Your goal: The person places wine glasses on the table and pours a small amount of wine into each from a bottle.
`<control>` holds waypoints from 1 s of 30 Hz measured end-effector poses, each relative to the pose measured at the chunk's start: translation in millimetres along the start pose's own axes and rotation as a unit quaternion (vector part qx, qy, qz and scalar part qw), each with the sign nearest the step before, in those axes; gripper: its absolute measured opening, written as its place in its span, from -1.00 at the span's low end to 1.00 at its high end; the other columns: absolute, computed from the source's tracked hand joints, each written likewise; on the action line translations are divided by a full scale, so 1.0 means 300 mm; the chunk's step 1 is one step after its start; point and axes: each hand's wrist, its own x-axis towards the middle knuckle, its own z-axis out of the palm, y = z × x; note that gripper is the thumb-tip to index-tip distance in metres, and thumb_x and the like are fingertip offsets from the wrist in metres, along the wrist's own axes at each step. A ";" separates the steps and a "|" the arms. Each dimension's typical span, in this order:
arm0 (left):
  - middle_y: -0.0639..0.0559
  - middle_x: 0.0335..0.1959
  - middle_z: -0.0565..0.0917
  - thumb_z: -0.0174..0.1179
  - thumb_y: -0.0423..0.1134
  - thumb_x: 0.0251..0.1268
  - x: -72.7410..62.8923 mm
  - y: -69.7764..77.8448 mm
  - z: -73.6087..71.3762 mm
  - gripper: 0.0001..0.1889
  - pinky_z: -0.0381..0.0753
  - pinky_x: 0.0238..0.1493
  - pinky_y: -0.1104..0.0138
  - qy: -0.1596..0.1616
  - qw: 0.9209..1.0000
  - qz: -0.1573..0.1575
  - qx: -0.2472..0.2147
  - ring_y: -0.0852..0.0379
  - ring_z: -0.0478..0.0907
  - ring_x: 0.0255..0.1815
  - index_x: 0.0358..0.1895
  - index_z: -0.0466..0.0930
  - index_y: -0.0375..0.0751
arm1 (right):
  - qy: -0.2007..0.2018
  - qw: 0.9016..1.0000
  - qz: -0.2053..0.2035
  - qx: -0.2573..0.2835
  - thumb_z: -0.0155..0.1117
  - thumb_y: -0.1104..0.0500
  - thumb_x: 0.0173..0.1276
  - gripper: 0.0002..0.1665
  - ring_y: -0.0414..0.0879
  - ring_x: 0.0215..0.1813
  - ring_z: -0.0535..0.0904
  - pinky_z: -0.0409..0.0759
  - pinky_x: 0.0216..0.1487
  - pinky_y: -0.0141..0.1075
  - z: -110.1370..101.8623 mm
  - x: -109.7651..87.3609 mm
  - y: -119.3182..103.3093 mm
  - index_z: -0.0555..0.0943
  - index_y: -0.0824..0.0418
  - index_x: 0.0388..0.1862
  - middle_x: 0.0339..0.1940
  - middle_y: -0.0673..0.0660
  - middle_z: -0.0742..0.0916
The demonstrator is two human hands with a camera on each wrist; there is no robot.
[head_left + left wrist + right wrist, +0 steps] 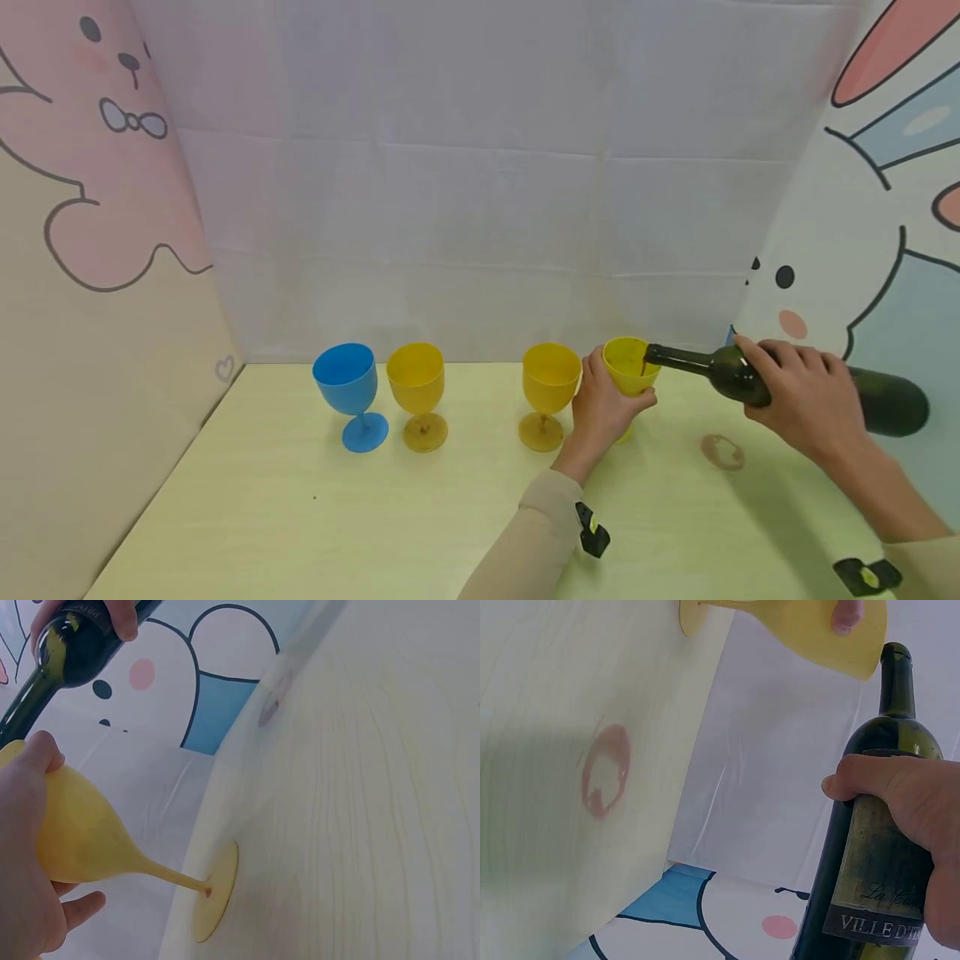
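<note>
At the right of the row, my left hand (600,402) grips the bowl of a yellow plastic goblet (626,382), whose foot (217,900) stands on the table in the left wrist view. My right hand (806,400) holds a dark green wine bottle (731,375) by its body, tipped nearly level. The bottle's mouth is at the goblet's rim, and a thin dark stream runs from it into the bowl. In the right wrist view the bottle's label (877,862) shows below the thumb. How full the goblet is, I cannot tell.
Just left of the held goblet stands another yellow goblet (551,379). Farther left are a third yellow goblet (416,379) and a blue goblet (347,379). A reddish ring stain (722,452) marks the pale table (337,533). A white sheet (480,208) hangs behind the table.
</note>
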 end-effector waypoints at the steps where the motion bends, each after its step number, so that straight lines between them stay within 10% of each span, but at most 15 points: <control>1: 0.09 0.17 0.41 0.42 0.17 0.01 0.001 -0.001 0.000 -0.06 0.61 -0.01 0.40 -0.001 1.000 0.001 -0.002 0.23 0.52 -0.08 0.42 0.10 0.01 | -0.001 1.000 0.004 0.004 0.69 0.13 -0.42 0.28 0.44 0.03 0.47 0.37 0.03 0.35 0.004 -0.001 -0.002 0.33 0.09 0.43 0.08 0.40 0.58; 30: 0.09 0.20 0.41 0.43 0.18 -0.02 0.007 -0.014 0.008 -0.03 0.59 -0.01 0.35 -0.004 1.000 -0.006 -0.004 0.21 0.51 -0.06 0.44 0.10 0.02 | 0.023 0.982 0.129 0.139 0.68 0.13 -0.31 0.33 0.50 -0.06 0.43 0.35 -0.21 0.40 0.118 -0.069 -0.099 0.24 0.08 0.53 0.07 0.51 0.53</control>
